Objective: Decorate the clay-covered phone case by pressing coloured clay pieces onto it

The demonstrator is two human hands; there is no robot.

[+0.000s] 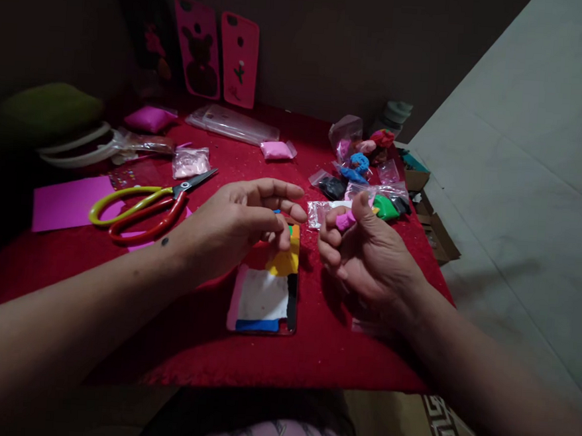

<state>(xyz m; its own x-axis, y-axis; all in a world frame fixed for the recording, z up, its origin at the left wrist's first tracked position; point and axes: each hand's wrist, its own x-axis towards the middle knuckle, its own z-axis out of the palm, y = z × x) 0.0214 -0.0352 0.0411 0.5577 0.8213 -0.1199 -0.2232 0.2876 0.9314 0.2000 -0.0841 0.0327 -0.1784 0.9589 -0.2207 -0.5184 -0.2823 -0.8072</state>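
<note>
A small lump of pink clay (344,221) is held between the thumb and fingers of my right hand (363,249), raised over the right part of the red cloth. My left hand (250,225) hovers above the phone case with its fingers apart and curved, holding nothing. Beneath it lies the phone case (263,299), covered with flat patches of white, yellow, black, blue, pink and some green and orange clay. My left hand hides part of the case's upper end.
Scissors with yellow and red handles (146,214) lie left, over pink paper (67,204). Clay bags and lumps (358,163) crowd the back right. Clear cases (232,124) lie at the back; decorated cases (239,58) stand against the wall. The cloth's front edge (260,378) is near my lap.
</note>
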